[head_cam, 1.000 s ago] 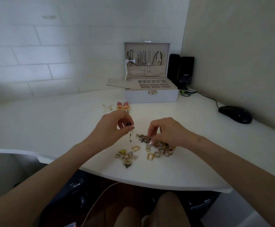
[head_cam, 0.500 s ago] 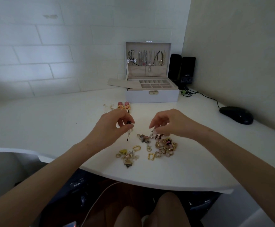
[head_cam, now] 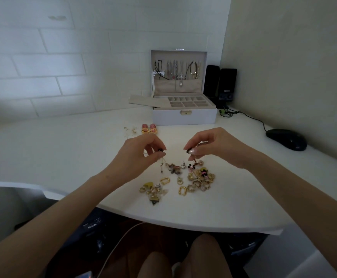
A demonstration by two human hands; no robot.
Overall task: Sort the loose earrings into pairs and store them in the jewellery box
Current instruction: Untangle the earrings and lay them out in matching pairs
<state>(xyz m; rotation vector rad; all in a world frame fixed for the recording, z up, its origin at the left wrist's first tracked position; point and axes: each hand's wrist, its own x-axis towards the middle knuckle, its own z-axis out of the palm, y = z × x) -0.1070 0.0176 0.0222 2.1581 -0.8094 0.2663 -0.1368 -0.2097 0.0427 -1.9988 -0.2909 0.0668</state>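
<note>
White curved desk (head_cam: pixel 59 157) against a tiled wall. Far left on it lie a few tiny pale earrings (head_cam: pixel 130 130), too small to make out. Just beside them is a pink-and-gold round pair (head_cam: pixel 149 129), side by side.

Left hand (head_cam: pixel 139 155) is raised over the desk, thumb and forefinger pinched tight on a dark-topped drop earring (head_cam: pixel 161 157). It hangs straight down, tip close to the surface. The other fingers are curled in.

Below, near the desk edge, is a small gold cluster of earrings (head_cam: pixel 153 190), with a gold oval hoop (head_cam: pixel 164 180) just beside it. Between the hands a grey-brown winged piece (head_cam: pixel 174 168) lies flat.

Behind, at the wall, stands a white jewellery box (head_cam: pixel 184 117), lid upright and open. Chains hang in the lid, the divided tray shows, and a beige flat insert (head_cam: pixel 148 101) sticks out to its left.

Right hand (head_cam: pixel 215 147) is level with the left and well apart from the box. Its thumb and forefinger nip a small dark earring (head_cam: pixel 189 151); can't tell if it matches the other. Under it a larger heap of gold and pink earrings (head_cam: pixel 199 179) sits loose on the desk.

Two black speakers (head_cam: pixel 220 85) stand right of the box. A black computer mouse (head_cam: pixel 286 139) is far right, its cable running back.
</note>
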